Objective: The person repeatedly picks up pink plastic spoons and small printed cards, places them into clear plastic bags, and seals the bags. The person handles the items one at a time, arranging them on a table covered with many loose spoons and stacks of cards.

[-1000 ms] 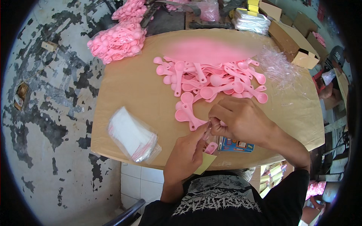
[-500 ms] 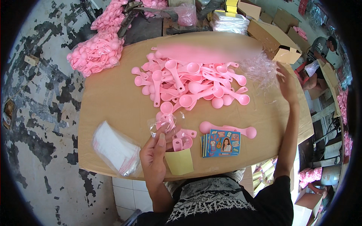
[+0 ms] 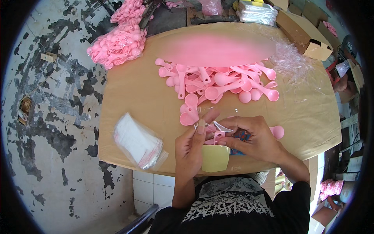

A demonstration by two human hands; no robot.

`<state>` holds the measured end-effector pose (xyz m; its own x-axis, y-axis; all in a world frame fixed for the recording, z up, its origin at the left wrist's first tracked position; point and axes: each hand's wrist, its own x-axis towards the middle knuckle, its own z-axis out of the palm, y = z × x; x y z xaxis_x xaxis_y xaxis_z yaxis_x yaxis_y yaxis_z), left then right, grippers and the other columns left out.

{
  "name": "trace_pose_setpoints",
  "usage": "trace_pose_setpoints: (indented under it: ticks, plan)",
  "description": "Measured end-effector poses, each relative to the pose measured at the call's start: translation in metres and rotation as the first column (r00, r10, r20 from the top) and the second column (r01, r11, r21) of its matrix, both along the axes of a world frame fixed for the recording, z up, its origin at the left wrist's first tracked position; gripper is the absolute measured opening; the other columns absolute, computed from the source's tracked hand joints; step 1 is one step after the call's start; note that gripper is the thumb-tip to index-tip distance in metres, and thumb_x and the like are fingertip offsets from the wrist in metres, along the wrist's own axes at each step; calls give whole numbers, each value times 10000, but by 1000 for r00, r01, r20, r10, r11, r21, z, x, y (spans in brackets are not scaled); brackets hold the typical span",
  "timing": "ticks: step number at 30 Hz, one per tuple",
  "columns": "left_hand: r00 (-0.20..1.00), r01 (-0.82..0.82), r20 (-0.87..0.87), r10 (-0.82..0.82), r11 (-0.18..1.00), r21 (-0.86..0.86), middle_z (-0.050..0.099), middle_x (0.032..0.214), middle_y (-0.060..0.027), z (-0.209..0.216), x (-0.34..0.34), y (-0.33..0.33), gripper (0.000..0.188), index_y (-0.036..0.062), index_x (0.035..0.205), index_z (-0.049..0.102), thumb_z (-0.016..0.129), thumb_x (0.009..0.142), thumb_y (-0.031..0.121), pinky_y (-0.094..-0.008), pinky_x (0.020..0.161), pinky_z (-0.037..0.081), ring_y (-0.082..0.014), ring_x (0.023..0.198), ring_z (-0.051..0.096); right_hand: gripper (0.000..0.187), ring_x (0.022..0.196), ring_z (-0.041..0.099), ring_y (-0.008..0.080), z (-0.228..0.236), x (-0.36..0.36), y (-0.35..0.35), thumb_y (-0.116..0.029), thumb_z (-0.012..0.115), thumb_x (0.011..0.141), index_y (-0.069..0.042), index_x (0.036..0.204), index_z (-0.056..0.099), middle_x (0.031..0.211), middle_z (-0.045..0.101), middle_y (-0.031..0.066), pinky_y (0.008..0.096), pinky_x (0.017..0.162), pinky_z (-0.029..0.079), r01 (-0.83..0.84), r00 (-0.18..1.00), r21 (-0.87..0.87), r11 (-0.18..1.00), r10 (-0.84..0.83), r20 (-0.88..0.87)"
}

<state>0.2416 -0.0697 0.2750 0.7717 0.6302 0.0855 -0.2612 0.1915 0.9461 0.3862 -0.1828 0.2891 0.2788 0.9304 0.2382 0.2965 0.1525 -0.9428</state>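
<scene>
Near the table's front edge, my left hand [image 3: 190,142] pinches the side of a clear plastic bag that holds a yellow card [image 3: 215,159] and pink measuring spoons [image 3: 219,136]. My right hand [image 3: 255,137] has its thumb and fingers closed on the bag's upper right edge. Between the hands a whitish piece of the bag's film or strip [image 3: 223,127] stands up; which one I cannot tell. Blue printed cards [image 3: 237,151] lie partly hidden under my right hand, and a pink spoon's bowl [image 3: 277,132] shows beyond its knuckles.
A pile of pink measuring spoons [image 3: 224,81] covers the table's middle, its far part blurred. A stack of clear bags [image 3: 138,144] lies at left. Bagged spoons [image 3: 117,45] sit at far left, crumpled film [image 3: 292,62] and a cardboard box [image 3: 307,37] at far right.
My right hand has come in from the table's right side to the bag and now grips its edge, covering much of the blue cards. The whole view has shifted.
</scene>
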Motion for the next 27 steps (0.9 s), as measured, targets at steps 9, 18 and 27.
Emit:
trace_pose_setpoints:
  ticks: [9,18,27]
  plan:
    - [994,105,25,-106,994,18,605,1289,-244,-9,0,4,472,-105,1329,508,390,1077,276,-320,865,559,-236,1066,668,170,843,674,77,-9,8,-2,-8,707,887,16,1055,726,944,743,71,243,727,548,0,988,-8,1000,-1,-152]
    - [965,263,-80,-251,931,253,690,1153,-96,-27,-21,32,325,-8,1222,622,501,936,-105,-200,784,481,-116,988,652,321,803,670,197,-7,21,-8,74,631,780,-76,1030,764,883,733,85,332,746,547,-58,983,103,993,38,182]
    - [951,311,-123,-285,867,390,653,943,-93,-22,-26,34,429,-51,1053,677,396,757,-184,-262,781,456,-135,850,593,314,839,639,240,-13,31,-12,29,668,658,-127,907,780,850,727,42,360,784,531,-139,923,162,977,68,378]
